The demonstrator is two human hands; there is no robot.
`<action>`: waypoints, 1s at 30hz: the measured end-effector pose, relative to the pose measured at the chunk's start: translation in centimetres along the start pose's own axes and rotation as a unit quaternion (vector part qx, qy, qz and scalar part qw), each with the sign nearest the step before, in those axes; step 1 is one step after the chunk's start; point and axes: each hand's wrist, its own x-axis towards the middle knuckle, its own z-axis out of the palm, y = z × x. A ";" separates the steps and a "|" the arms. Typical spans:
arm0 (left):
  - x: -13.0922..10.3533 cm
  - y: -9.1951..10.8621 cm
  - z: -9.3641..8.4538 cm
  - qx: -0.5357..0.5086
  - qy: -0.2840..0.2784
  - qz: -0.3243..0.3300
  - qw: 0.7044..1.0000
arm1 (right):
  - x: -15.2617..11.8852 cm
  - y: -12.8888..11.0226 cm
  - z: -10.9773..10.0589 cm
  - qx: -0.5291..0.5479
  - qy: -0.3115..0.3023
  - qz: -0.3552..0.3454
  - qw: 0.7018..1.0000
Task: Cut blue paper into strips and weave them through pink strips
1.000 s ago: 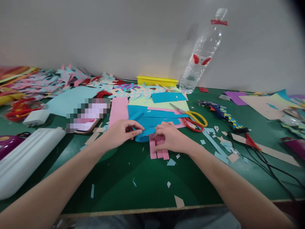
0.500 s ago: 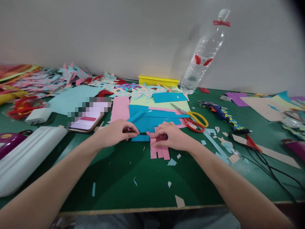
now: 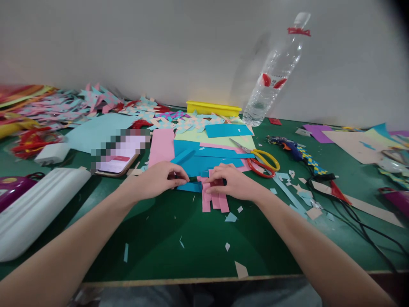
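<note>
My left hand (image 3: 158, 180) is closed, thumb and forefinger pinched at a blue paper strip (image 3: 194, 187) that lies flat and reaches right into a piece of pink paper strips (image 3: 216, 203). The pink strips hang toward me like a fringe, side by side, with a bit of blue showing among them. Over their upper part curls my right hand (image 3: 234, 181), its thumb and fingers gripping the pink paper. What lies beneath the right fingers is hidden. Just beyond both hands are larger blue paper sheets (image 3: 220, 163).
Scissors (image 3: 260, 160) with yellow and red handles lie behind my right hand. A glue gun (image 3: 295, 152) and its black cable are at right. At left are a phone (image 3: 123, 153) and a white case-like object (image 3: 41, 209). A plastic bottle (image 3: 271, 76) leans against the wall. Paper scraps (image 3: 241, 270) litter the green table.
My left hand has shifted slightly right, toward the pink strips, and covers a little more of the blue strip. My right hand stays almost in the same place.
</note>
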 end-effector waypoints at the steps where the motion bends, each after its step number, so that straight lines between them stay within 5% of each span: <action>1: 0.0 0.0 0.0 -0.003 0.004 -0.002 1.000 | 0.0 0.0 0.0 -0.002 0.003 0.001 1.000; 13: 0.0 0.3 0.0 -0.016 0.023 -0.008 1.000 | 0.0 -0.5 0.2 0.052 0.056 -0.015 0.997; 23: 0.1 0.5 0.5 -0.037 0.033 -0.008 0.999 | -0.2 -0.6 0.3 0.061 0.043 -0.015 0.997; 30: 0.2 0.2 0.4 -0.062 0.030 -0.016 0.998 | -0.3 -0.5 -0.6 0.070 0.101 -0.004 0.992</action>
